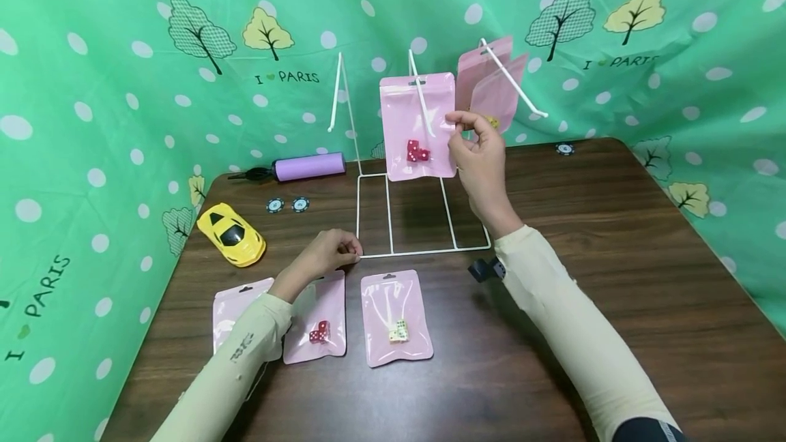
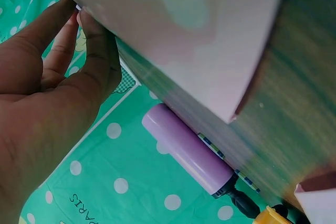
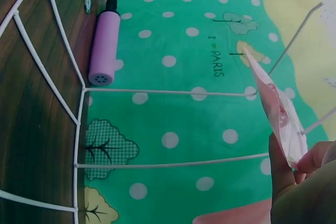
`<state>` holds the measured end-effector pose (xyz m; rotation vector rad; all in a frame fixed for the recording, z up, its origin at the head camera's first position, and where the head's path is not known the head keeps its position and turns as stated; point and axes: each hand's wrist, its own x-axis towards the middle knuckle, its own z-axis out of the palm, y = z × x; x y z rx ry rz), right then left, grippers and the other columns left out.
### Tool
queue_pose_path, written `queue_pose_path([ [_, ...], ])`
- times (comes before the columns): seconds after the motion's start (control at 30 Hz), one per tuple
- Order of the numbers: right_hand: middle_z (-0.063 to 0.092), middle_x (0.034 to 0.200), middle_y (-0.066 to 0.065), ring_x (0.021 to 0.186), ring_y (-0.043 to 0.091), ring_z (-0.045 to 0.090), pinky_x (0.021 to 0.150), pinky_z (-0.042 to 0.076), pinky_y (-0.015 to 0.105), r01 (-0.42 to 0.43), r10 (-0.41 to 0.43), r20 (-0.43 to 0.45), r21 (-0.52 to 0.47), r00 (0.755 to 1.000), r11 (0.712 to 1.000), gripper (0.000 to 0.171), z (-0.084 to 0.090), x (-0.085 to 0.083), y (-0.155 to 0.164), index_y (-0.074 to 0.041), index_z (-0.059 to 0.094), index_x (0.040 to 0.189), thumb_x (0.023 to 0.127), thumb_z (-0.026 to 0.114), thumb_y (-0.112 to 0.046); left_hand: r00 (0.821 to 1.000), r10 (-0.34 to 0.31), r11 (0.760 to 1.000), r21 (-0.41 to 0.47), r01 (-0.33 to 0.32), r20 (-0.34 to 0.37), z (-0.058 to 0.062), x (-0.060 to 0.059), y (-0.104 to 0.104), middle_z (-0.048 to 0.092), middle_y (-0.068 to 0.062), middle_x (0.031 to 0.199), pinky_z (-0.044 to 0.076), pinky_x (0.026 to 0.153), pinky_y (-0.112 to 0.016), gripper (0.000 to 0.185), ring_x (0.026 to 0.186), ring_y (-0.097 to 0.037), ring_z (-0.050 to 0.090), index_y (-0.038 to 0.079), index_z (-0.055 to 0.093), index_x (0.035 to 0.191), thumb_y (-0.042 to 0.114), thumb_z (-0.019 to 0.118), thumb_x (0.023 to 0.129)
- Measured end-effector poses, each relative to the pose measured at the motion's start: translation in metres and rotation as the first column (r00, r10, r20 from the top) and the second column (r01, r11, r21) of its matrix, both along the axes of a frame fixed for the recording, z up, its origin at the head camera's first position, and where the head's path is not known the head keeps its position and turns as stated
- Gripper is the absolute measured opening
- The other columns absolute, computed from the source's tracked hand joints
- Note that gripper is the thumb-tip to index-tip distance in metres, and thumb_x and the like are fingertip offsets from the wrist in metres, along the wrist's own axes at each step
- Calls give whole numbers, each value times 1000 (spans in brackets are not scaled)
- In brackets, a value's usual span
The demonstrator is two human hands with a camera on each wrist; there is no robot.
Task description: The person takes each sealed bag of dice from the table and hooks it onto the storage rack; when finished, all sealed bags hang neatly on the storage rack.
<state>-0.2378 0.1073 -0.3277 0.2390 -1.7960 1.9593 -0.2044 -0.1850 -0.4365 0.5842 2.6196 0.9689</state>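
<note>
At the middle hook, the right hand (image 1: pixel 481 155) pinches the side edge of a pink bag (image 1: pixel 417 125) that hangs on the hook (image 1: pixel 420 97), red dice (image 1: pixel 417 151) showing through its front. The right wrist view gives the same pinch edge-on: thumb and fingers (image 3: pixel 281 169) clamp the bag's rim. Down at the table, the left hand (image 1: pixel 328 254) curls loosely at the front corner of the wire rack (image 1: pixel 424 249); it seems to steady the frame, though whether it grips the wire cannot be told. Judged from this, the hanging step is in hand, and the next move calls for a clean release so the bag settles on the hook. Nearer the person, three more bags lie flat: one with red dice (image 1: pixel 319 322), one with pale dice (image 1: pixel 396 319), one (image 1: pixel 236 309) half under the left sleeve. More pink bags (image 1: pixel 491 80) hang on the right hook, their contents hidden by the hand. Blur fills most of the left wrist view.
</note>
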Motion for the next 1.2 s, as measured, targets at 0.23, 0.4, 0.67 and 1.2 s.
queue_pose_path([
  [0.23,56,107,4,52,1,35,49,30,15,10,-9,17,-14,1000,1000,29,-1,-19,-5,4,73,121,101,53,6,1000,-1,1000,-8,1,-4,-2,-1,-1,71,-2,83,51,72,-30,9,76,-12,61,6,76,92,1,76,100],
  [0.4,57,109,3,66,4,48,56,39,15,13,-13,35,8,999,1000,28,-6,-27,-3,6,70,126,103,54,6,1000,6,1000,-4,-6,1,-1,0,0,71,-2,83,51,71,-30,10,76,-11,60,6,76,92,1,76,100],
  [0.67,63,126,18,107,15,71,98,56,27,-12,11,55,19,998,1000,26,-32,-23,17,15,63,130,107,57,5,1000,5,1000,15,-5,-3,-3,0,-1,71,-2,82,51,71,-29,10,76,-11,61,6,76,92,-1,76,99],
  [1.2,67,117,4,102,15,73,85,60,21,27,-34,159,48,987,998,13,-64,3,88,-7,71,117,109,61,-4,1000,9,1000,16,-9,16,1,1,1,71,-3,83,50,71,-29,9,76,-12,61,4,75,92,-1,75,100],
])
